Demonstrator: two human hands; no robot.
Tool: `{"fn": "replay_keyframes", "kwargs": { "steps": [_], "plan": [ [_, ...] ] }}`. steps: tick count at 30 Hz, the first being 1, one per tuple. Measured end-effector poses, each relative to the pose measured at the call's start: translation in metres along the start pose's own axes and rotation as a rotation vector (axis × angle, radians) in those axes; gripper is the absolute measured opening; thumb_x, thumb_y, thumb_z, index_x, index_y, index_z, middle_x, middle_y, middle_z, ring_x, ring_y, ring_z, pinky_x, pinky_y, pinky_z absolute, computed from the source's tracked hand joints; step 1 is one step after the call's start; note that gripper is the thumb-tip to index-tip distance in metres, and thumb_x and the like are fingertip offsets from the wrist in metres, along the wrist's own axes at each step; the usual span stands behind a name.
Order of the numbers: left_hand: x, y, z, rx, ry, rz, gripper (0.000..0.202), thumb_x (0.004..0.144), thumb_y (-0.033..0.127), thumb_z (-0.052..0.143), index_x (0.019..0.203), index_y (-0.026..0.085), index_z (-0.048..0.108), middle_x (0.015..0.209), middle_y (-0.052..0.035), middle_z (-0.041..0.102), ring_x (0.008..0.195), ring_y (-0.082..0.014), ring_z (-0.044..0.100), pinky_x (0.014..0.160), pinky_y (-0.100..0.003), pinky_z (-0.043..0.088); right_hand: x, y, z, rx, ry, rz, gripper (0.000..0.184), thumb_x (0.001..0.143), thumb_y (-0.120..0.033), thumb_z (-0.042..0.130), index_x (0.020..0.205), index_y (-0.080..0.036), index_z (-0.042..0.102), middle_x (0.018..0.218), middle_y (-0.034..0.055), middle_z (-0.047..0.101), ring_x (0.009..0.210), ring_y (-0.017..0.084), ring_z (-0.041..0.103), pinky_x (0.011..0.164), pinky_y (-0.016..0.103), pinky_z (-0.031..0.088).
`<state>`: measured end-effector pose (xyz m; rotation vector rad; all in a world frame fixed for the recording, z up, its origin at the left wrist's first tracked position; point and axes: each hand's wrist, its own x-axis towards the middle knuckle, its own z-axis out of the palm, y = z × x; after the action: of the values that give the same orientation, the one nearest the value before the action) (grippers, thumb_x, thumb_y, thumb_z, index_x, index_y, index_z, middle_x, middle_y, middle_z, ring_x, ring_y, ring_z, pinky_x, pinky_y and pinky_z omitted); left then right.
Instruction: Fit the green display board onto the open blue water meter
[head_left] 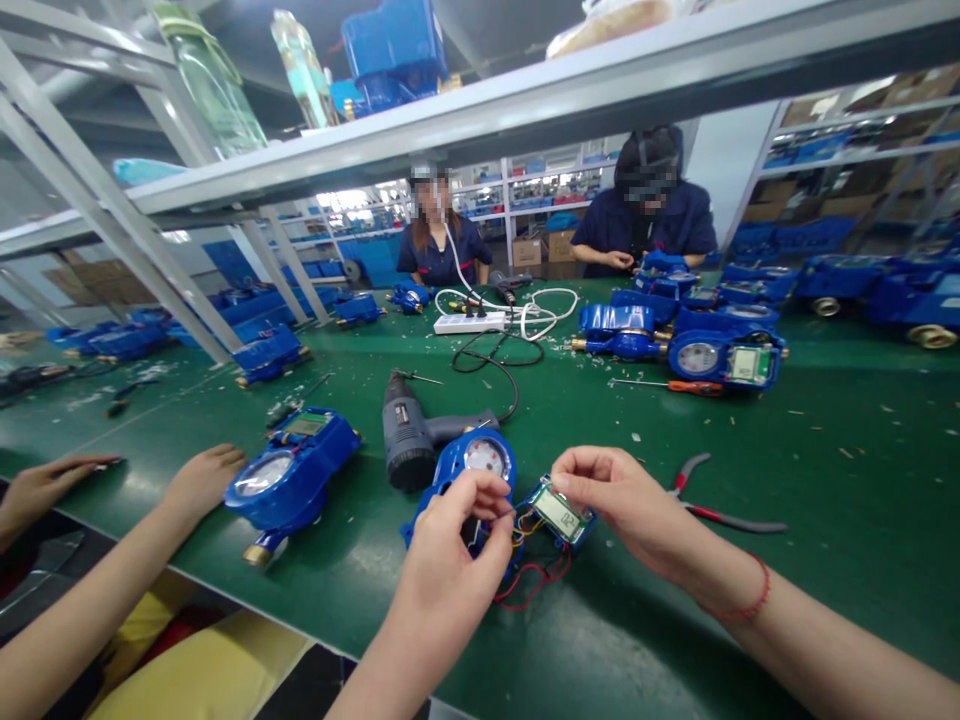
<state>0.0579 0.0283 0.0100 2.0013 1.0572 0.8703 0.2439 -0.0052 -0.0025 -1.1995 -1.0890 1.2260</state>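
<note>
A blue water meter (480,458) with a round dial lies open on the green table (862,520) in front of me. My left hand (454,560) pinches the thin coloured wires (517,528) coming out of it. My right hand (626,500) holds the small circuit board with an LCD screen (561,515) by its upper edge, next to the meter. Red wires (536,590) loop on the table below the board.
A grey electric screwdriver (412,435) lies just behind the meter. Red-handled pliers (712,505) lie right of my right hand. Another person's arms (150,540) rest at the left beside a second blue meter (289,470). Two people sit across the table among several blue meters (705,345) and a power strip (469,322).
</note>
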Motion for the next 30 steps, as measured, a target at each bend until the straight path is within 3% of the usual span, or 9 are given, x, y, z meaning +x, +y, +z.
{"fn": "replay_keyframes", "kwargs": {
  "steps": [11,16,20,23,26,30],
  "plan": [
    [0.0,-0.005,0.004,0.2,0.001,0.2,0.013,0.082,0.011,0.062,0.074,0.02,0.065,0.074,0.0041,0.068,0.069,-0.0133,0.061,0.069,-0.028,0.035,-0.002,0.003,0.003,0.057,-0.011,0.054,0.038,0.067,-0.047,0.077,0.071,-0.012,0.06,0.061,-0.0023,0.051,0.057,0.009,0.037,0.055,0.023,0.028],
    [-0.002,-0.005,0.004,0.427,-0.067,0.237,0.019,0.091,0.018,0.052,0.075,0.02,0.06,0.075,0.0032,0.066,0.067,-0.0149,0.055,0.069,-0.032,0.027,-0.005,0.0,0.006,-0.112,-0.008,-0.053,0.037,0.072,-0.049,0.069,0.069,-0.014,0.059,0.064,-0.0006,0.052,0.06,0.01,0.042,0.056,0.024,0.032],
    [-0.003,-0.012,-0.001,0.441,0.042,0.274,0.018,0.091,0.017,0.052,0.076,0.021,0.061,0.077,0.0053,0.068,0.068,-0.0137,0.057,0.073,-0.033,0.029,0.003,0.004,-0.004,-0.335,0.085,-0.163,0.034,0.082,-0.047,0.054,0.074,-0.015,0.061,0.066,0.0009,0.054,0.062,0.013,0.047,0.057,0.026,0.036],
    [-0.007,-0.022,-0.006,0.413,0.146,0.383,0.016,0.092,0.019,0.052,0.085,0.024,0.065,0.085,0.0043,0.071,0.078,-0.0145,0.063,0.079,-0.032,0.036,0.013,0.01,-0.022,-0.483,0.143,-0.202,0.03,0.087,-0.039,0.048,0.078,-0.015,0.065,0.068,0.0026,0.058,0.065,0.016,0.05,0.061,0.029,0.039],
    [-0.015,-0.03,-0.013,0.415,0.227,0.422,0.018,0.092,0.024,0.052,0.104,0.027,0.067,0.109,0.0,0.068,0.099,-0.0176,0.062,0.087,-0.031,0.043,0.021,0.017,-0.042,-0.619,0.124,-0.218,0.019,0.079,-0.024,0.057,0.093,-0.014,0.066,0.093,0.0082,0.066,0.088,0.022,0.057,0.082,0.038,0.043],
    [-0.033,-0.033,-0.017,0.424,0.275,0.408,0.03,0.091,0.023,0.054,0.121,0.027,0.058,0.121,-0.0038,0.061,0.11,-0.0194,0.058,0.094,-0.031,0.045,0.023,0.03,-0.053,-0.652,-0.08,-0.14,0.05,0.077,-0.029,0.067,0.124,-0.013,0.058,0.128,0.0134,0.058,0.115,0.027,0.054,0.099,0.044,0.041]
  ]
}}
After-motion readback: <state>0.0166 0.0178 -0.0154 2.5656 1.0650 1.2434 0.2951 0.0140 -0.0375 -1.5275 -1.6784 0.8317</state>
